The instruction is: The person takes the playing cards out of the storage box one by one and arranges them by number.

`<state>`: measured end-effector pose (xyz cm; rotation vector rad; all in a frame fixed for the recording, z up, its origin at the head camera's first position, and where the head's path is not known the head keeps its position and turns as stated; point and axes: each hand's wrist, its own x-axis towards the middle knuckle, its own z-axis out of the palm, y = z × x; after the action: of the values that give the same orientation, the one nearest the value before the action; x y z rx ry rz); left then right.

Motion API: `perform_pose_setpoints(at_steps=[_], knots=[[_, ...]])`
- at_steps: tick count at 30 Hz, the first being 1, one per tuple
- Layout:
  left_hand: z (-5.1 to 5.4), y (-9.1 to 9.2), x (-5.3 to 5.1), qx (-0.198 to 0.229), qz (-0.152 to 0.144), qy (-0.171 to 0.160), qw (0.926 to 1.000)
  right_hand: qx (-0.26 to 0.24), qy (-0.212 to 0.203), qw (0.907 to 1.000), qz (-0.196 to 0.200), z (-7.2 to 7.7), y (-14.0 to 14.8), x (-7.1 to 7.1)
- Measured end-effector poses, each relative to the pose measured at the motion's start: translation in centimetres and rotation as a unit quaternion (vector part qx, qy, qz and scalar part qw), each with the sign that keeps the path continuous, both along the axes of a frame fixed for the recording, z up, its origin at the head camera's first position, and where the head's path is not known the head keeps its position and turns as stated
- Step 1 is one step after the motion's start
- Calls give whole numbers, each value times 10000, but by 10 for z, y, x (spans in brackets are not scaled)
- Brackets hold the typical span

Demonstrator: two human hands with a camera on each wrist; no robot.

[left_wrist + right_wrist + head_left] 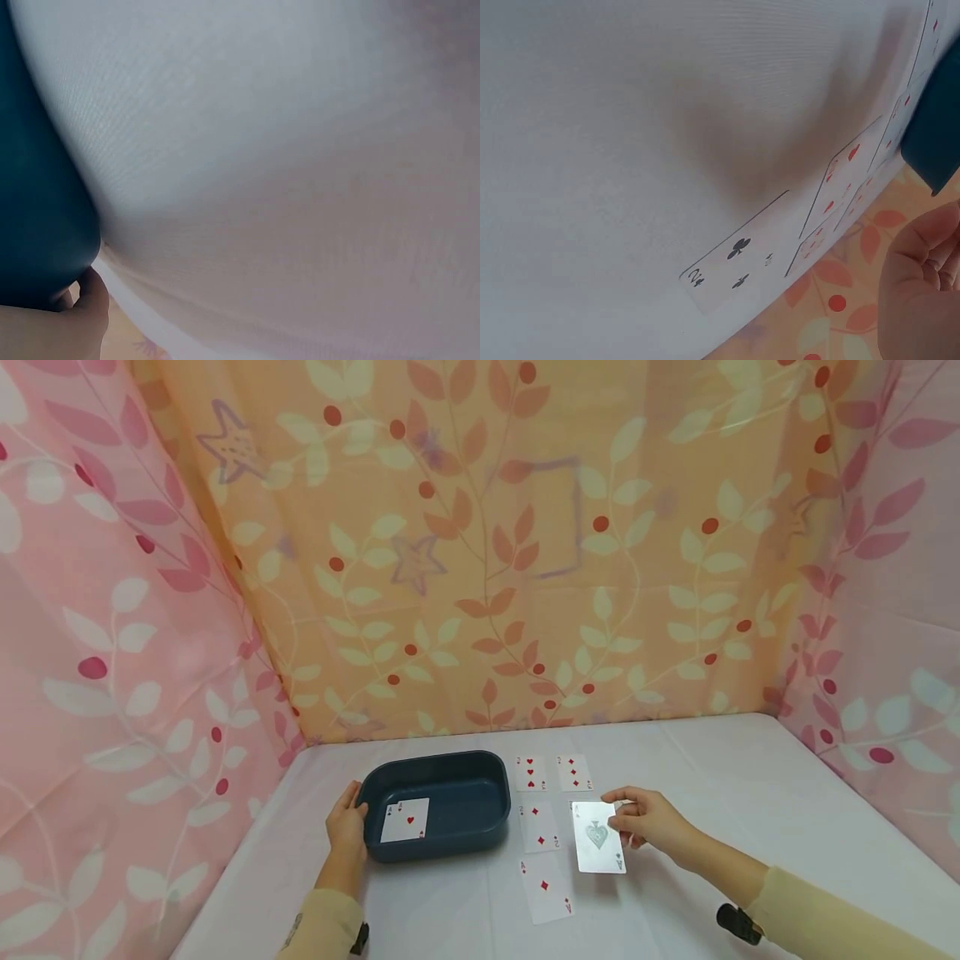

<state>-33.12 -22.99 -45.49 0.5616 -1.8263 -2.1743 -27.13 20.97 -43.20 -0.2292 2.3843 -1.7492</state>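
My left hand [347,828] grips the left end of a dark blue rectangular tray [442,850], thumb at its rim; the left wrist view shows fingers at the tray's edge. Inside the tray lies an ace of hearts [414,827], overlapping another ace whose face is mostly hidden. My right hand [656,822] pinches an ace of spades [597,860] by its right edge, raised above the table to the right of the tray. Below it, a two of clubs [739,251] lies on the cloth in the right wrist view, mostly hidden in the head view.
Between tray and right hand lie a three of hearts [531,774], a three of diamonds [575,774], a two of diamonds [540,828] and an ace of diamonds [547,893]. A white cloth [442,910] covers the table; patterned curtains [465,635] enclose it at the back and sides.
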Motion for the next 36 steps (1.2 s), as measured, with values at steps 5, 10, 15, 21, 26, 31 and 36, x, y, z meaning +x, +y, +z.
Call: perform_pose_setpoints(at_steps=[5,10,15,21,26,31,36], knots=[[-2,0,0,-48,-23,11,10000,88,-67,9999,30,-5,4,4],[-2,0,1,-44,-48,61,10000,186,-191,9996,75,-10,7,8],[-1,-1,1,-45,-48,62,10000,177,-227,9994,201,-15,9,10],[-1,-1,1,-47,-47,62,10000,274,-301,9990,164,-19,7,13],[-1,0,1,-45,-50,76,9999,520,-476,9975,49,-21,5,16],[1,0,2,-21,-48,57,10000,540,-476,9972,207,-26,6,17],[2,1,2,1,-37,56,10000,431,-433,9973,401,-32,7,17]])
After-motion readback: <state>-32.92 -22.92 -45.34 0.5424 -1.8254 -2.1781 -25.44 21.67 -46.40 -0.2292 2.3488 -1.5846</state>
